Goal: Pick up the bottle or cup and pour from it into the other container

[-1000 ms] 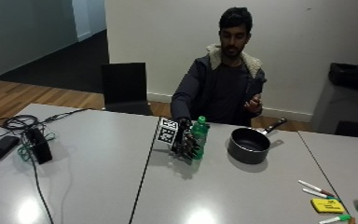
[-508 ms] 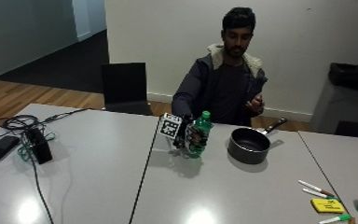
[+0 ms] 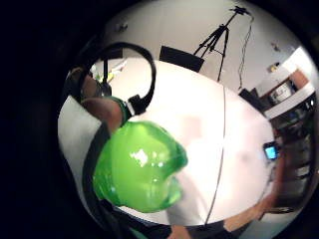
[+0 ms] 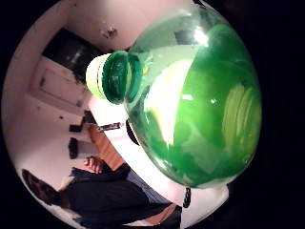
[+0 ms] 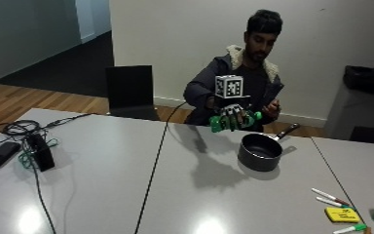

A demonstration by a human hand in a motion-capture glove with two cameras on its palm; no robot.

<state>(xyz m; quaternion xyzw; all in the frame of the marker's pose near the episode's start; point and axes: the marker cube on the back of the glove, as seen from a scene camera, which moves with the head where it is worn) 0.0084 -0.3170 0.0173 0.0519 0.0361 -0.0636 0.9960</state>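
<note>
Grey tables [image 5: 174, 195] fill the room before a white wall. Gloved fingers [image 5: 232, 118] of the right hand [image 5: 231, 117] curl round a translucent green plastic bottle [image 5: 233, 122], which lies nearly level in the air, clear of the table, cap [image 5: 258, 115] toward the black saucepan [image 5: 261, 152]. That pan stands on the table just below and beside it. Markers [image 5: 329, 196] and a yellow pad [image 5: 341, 214] lie near the edge.

We see a green plastic bottle [image 5: 233, 121] held sideways in our gloved right hand [image 5: 232, 116], capped, above the table, a black saucepan [image 5: 261, 151] sitting below and beside it
</note>
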